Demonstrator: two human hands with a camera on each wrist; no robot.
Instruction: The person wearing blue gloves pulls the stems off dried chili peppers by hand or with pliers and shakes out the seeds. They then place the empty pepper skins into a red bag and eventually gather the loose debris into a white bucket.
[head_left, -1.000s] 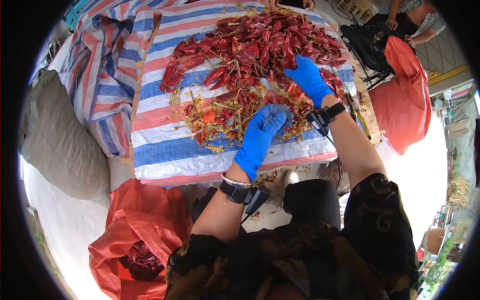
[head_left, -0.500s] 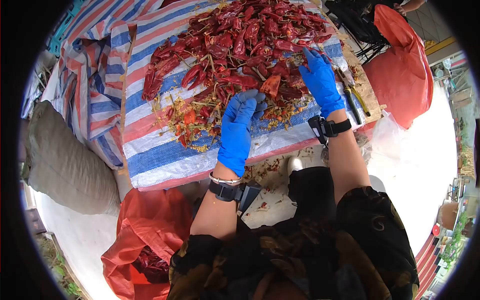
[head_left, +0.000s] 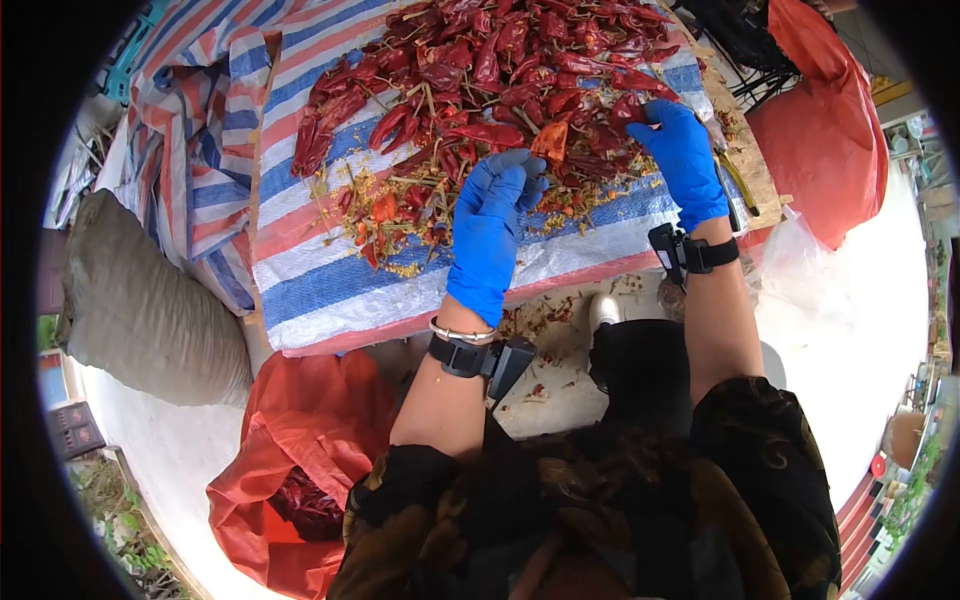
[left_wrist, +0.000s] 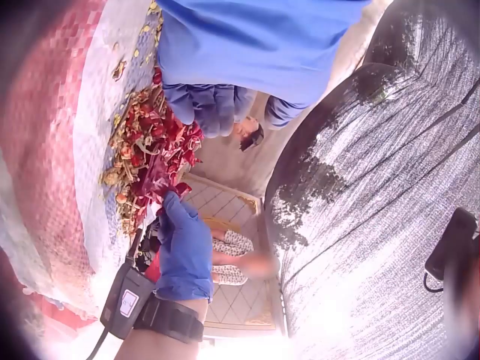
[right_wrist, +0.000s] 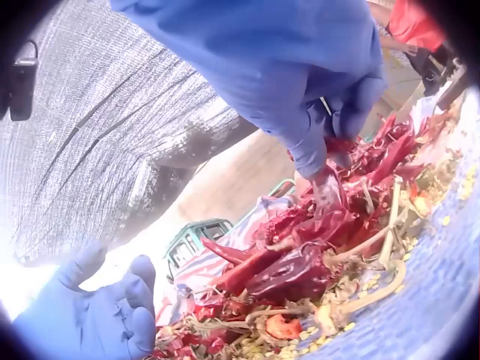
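Observation:
My right hand [head_left: 685, 165], in a blue glove, pinches a dried red chili pepper [right_wrist: 330, 199] between thumb and fingers at the right side of the pile. The left wrist view also has this right hand [left_wrist: 186, 247] at the edge of the peppers. In front of the pile is my gloved left hand [head_left: 495, 205], its fingers loosely bent. From the right wrist camera the left hand [right_wrist: 90, 311] shows thumb and fingers apart, with nothing visible between them. The heap of dried chilies [head_left: 490, 65] covers the far part of the table, with stems and yellow seeds [head_left: 400, 240] along its near edge.
A striped woven sheet [head_left: 330, 305] covers the table. Pliers with yellow handles [head_left: 738, 185] lie by its right edge. An open red sack [head_left: 300, 430] with chilies stands below left, another red sack [head_left: 825, 140] at right. A full grey sack [head_left: 150, 300] leans at left.
My right hand has drawn back from the heap toward its right side, where it now pinches a chili. The left hand keeps its loosely bent pose. The head view has shifted.

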